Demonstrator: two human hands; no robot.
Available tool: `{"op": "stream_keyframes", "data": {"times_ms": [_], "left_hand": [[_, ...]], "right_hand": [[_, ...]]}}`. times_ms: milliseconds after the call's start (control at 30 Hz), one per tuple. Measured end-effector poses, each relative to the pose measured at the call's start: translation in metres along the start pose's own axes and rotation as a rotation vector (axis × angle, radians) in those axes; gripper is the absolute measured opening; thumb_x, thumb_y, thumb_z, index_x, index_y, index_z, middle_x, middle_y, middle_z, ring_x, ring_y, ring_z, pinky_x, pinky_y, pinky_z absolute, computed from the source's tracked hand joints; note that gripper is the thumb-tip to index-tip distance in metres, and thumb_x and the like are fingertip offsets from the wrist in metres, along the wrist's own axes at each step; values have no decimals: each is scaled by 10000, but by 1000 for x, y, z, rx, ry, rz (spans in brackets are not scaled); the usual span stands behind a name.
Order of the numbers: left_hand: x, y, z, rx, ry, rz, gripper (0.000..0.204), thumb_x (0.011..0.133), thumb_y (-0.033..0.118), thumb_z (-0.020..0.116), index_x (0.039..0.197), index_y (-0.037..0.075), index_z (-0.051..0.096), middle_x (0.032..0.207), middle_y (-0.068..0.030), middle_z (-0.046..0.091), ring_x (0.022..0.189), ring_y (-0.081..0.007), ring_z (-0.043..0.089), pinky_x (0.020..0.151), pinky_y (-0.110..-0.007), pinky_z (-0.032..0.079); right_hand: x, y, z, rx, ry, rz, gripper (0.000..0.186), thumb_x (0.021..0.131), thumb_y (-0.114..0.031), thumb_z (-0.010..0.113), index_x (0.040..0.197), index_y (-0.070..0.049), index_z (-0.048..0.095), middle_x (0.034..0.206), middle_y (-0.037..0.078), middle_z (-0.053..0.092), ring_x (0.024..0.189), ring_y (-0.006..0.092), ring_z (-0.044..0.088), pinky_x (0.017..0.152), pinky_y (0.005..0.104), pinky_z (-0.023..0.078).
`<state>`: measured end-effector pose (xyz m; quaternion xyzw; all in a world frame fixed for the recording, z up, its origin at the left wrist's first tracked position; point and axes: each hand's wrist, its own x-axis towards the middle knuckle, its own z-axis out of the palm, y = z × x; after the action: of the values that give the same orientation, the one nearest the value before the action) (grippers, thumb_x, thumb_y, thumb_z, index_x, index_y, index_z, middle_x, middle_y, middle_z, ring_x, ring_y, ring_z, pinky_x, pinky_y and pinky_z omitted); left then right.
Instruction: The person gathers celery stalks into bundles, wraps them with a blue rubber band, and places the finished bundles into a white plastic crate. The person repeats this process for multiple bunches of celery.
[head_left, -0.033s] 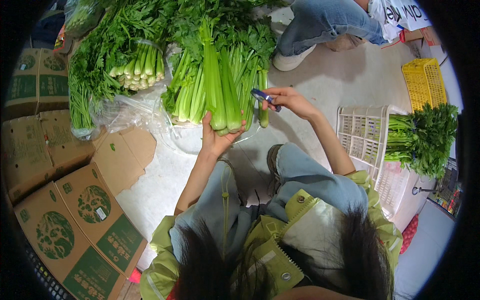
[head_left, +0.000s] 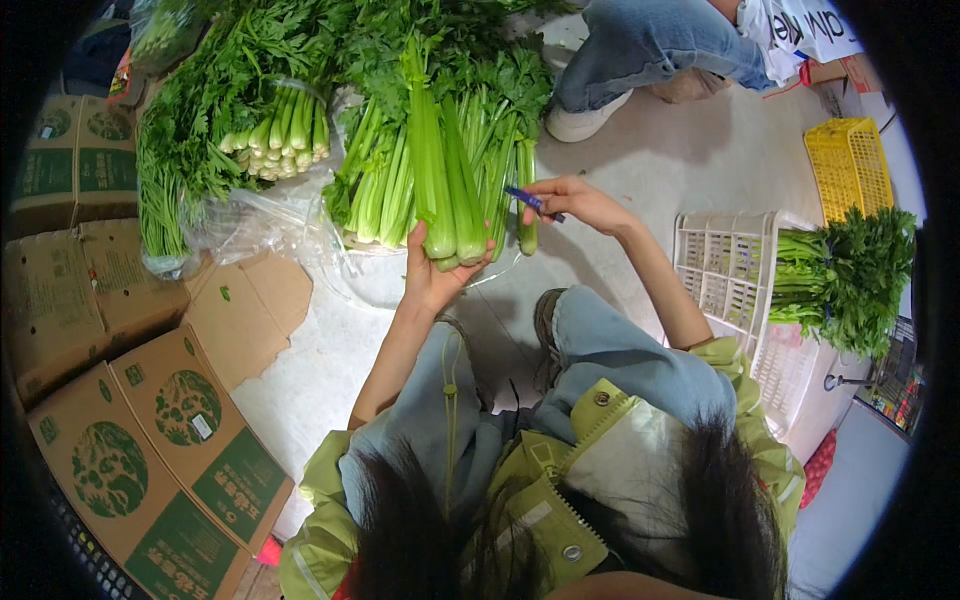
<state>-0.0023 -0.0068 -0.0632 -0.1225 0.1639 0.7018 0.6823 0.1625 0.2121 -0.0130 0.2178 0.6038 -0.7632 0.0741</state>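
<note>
My left hand (head_left: 436, 285) is closed around the lower ends of several thick green celery stalks (head_left: 452, 190). Their pale cut bases face me, and their leafy tops point away. To the right of the bunch, my right hand (head_left: 575, 203) pinches a small dark-blue object (head_left: 526, 197) between thumb and fingers. It appears narrow and flat from this side; its kind is too small to make out. More loose celery (head_left: 375, 200) lies on the floor under and beside the held bunch, and one separate stalk (head_left: 527, 225) is just beyond the blue object.
Tied celery bundles (head_left: 275, 140) lie at the far left by clear plastic wrap (head_left: 255, 225). Cardboard boxes (head_left: 150, 450) line the left side. On the right stand a white crate (head_left: 715, 260) with celery (head_left: 850, 280) and a yellow crate (head_left: 845, 165). Another person's jeans-clad leg (head_left: 640, 50) is at the far right.
The blue object has turned slightly in my right hand and now looks thinner. My left hand and the celery it holds have barely moved.
</note>
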Motion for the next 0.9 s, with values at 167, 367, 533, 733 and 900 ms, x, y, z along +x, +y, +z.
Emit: {"op": "stream_keyframes", "data": {"times_ms": [167, 367, 533, 733, 900], "left_hand": [[8, -8, 6, 150, 114, 36, 775, 831, 537, 578, 1354, 3, 373, 1241, -229, 505, 1062, -394, 561, 943, -502, 461], [12, -17, 12, 289, 41, 167, 753, 838, 533, 572, 1348, 13, 379, 1229, -213, 523, 1062, -374, 565, 968, -499, 442], [6, -14, 12, 271, 20, 9, 743, 857, 561, 529, 1335, 9, 391, 1219, -205, 536, 1042, -337, 582, 958, -467, 447], [14, -18, 5, 327, 50, 64, 701, 898, 561, 453, 1290, -19, 435, 1152, -197, 580, 996, -328, 608, 910, -435, 465], [19, -19, 0, 341, 160, 92, 652, 908, 546, 440, 1239, -15, 471, 1078, -193, 611, 923, -348, 630, 815, -445, 507]], "right_hand": [[31, 9, -9, -330, -360, 246, 207, 839, -118, 585, 979, 12, 663, 820, 44, 697, 664, 79, 595, 603, 207, 457], [41, 7, 0, -299, -385, 304, 161, 844, -140, 628, 884, 16, 633, 707, 76, 684, 528, 82, 572, 485, 231, 438], [44, 20, 13, -102, -161, 190, 138, 838, -78, 635, 821, 13, 533, 660, 134, 652, 484, 72, 524, 435, 203, 393], [46, 73, 29, 311, -108, 227, 124, 911, -115, 553, 849, -7, 548, 665, 70, 630, 520, 88, 544, 467, 213, 425], [30, 115, 46, 872, -64, 336, 242, 960, -235, 488, 967, -18, 595, 751, 53, 614, 600, 145, 567, 588, 309, 502]]}}
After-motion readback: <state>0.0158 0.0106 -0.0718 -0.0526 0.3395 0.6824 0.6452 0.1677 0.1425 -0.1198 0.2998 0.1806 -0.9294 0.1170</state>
